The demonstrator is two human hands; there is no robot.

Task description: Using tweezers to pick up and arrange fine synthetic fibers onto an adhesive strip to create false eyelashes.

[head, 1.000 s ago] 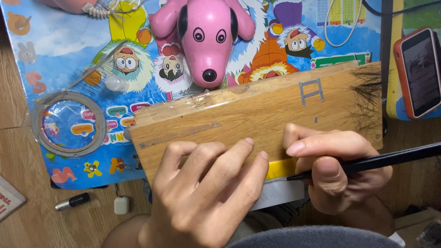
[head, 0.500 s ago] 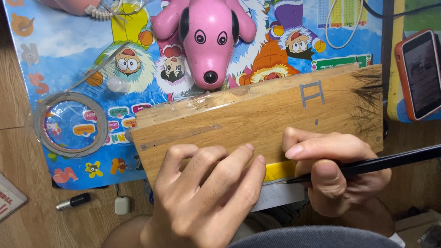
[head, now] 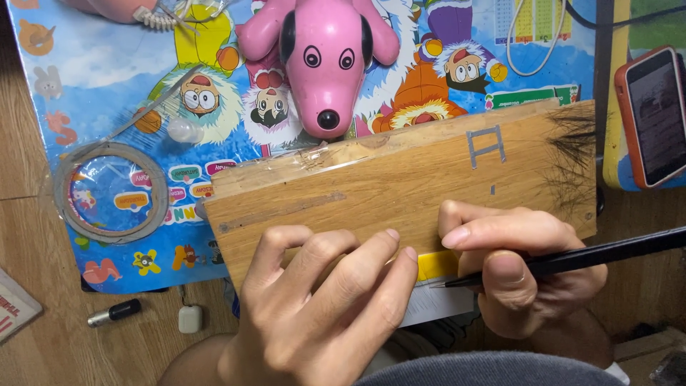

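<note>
Wooden board [head: 400,189] lies tilted across the lower edge of a colourful cartoon mat [head: 107,64], near end overhanging toward the person. Left hand [head: 321,314] rests flat on its near left part, fingers [head: 357,268] spread and curled over the edge, gripping nothing; looks like it's there to pin the board steady. Right hand [head: 529,275] sits at the near right edge, fingers closed round a thin black tool [head: 593,254], thumb on top, pen-style grip. Tool tip points left at a yellow strip [head: 436,264] and a white strip [head: 439,304] poking out from under the board's near edge; likely held that low for fine work there. Can't tell whether the tool is a pen, brush or blade, tip too small. Small grey bracket-shaped mark [head: 486,146] on the board's upper right, dark scribbled patch [head: 572,154] at its far right end. Pink toy dog [head: 325,61] sits on the mat just beyond the board, nose touching or nearly touching its far edge. Roll of grey tape [head: 111,193] left of the board, on the mat. Phone in an orange case [head: 654,114] at right, cut off by the frame. Small dark cylinder [head: 114,312] and a white square bit [head: 190,319] on the wooden worktop [head: 36,343] lower left. What's under the board and hands is hidden.
</note>
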